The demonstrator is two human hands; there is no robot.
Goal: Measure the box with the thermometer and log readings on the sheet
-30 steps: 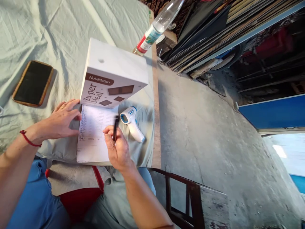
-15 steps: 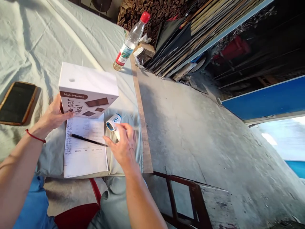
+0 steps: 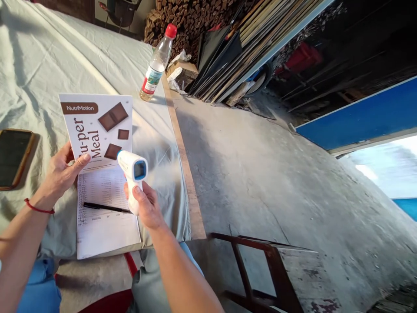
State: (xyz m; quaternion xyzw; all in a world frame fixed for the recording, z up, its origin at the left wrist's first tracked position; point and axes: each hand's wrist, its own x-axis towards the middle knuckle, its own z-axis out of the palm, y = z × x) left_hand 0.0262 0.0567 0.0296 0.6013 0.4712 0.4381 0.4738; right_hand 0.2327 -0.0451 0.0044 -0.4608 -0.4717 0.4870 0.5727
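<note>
Thermometer (image 3: 133,171) now raised in right grip (image 3: 146,208)

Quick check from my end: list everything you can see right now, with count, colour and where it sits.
box: 1, white with brown chocolate print, tilted up on the table, held at its left edge
thermometer gun: 1, white with blue screen end, lifted in front of the box
pen: 1, black, lying across the sheet
printed sheet: 1, white, at the near table edge
phone: 1, dark screen, brown case, far left on the cloth
bottle: 1, clear with red cap, upright at the table's far edge
table cloth: 1, pale green, over the table
wooden chair: 1, dark brown, on the concrete floor
left hand: 1, red wrist cord, grip on the box
right hand: 1, grip on the thermometer gun
</note>
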